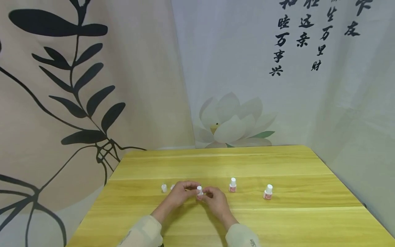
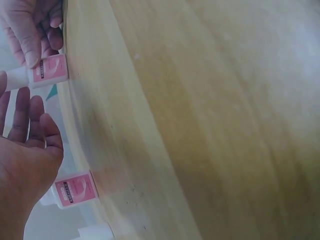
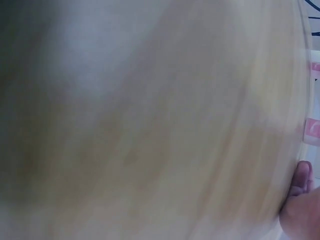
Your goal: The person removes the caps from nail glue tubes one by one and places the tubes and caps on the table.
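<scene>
gripped at both ends: your right hand (image 1: 217, 203) pinched the pink-labelled bottle (image 1: 200, 193) by its body, and your left hand (image 1: 180, 195) seemed to pinch its white cap (image 2: 17, 78). that bottle was at lower centre of the frame; couldn't tell if it touched the wooden table (image 1: 277, 226). two capped bottles, the nearer one (image 1: 232, 185) and the farther one (image 1: 267, 192), stood upright to its right; a small white item (image 1: 164, 188) was at left. step in hand looked like cap work, on or off unclear. next move probably called for a steady body hold and a small twist, then setting it down upright. the label (image 2: 52, 70) was pink with a dark lettered band, too blurred to read, so no brand. backdrop lettering (image 1: 276, 71), upper right, did read: 睦万事兴, 远亲, 生万里财, 友; some top characters were cut off.
</scene>
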Demonstrator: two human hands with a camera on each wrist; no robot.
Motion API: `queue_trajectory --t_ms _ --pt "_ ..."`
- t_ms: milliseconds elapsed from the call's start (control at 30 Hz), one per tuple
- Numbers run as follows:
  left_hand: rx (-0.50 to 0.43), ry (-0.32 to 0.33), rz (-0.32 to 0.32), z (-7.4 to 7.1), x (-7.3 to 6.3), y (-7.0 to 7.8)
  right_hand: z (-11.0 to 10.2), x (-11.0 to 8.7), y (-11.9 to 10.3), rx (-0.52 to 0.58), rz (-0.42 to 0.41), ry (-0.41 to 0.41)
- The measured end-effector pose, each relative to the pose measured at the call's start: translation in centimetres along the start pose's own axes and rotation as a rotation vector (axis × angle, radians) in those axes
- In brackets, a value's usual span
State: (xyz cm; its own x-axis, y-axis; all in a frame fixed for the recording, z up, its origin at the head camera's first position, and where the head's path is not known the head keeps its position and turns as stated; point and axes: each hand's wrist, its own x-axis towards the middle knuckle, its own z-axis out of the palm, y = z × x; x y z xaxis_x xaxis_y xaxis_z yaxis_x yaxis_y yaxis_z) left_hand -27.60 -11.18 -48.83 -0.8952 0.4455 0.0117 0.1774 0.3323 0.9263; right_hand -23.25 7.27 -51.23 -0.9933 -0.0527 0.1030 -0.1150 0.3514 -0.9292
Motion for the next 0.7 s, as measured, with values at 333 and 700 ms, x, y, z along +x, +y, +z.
queue_trajectory --t_ms 333,700 --pt "-0.006 0.016 0.01 0.1 0.12 -0.16 0.15 -0.05 -0.1 -0.027 -0.022 0.016" --pt "-0.017 0.052 0.016 0.46 0.33 -0.36 0.05 -0.12 -0.2 -0.015 -0.026 0.01"
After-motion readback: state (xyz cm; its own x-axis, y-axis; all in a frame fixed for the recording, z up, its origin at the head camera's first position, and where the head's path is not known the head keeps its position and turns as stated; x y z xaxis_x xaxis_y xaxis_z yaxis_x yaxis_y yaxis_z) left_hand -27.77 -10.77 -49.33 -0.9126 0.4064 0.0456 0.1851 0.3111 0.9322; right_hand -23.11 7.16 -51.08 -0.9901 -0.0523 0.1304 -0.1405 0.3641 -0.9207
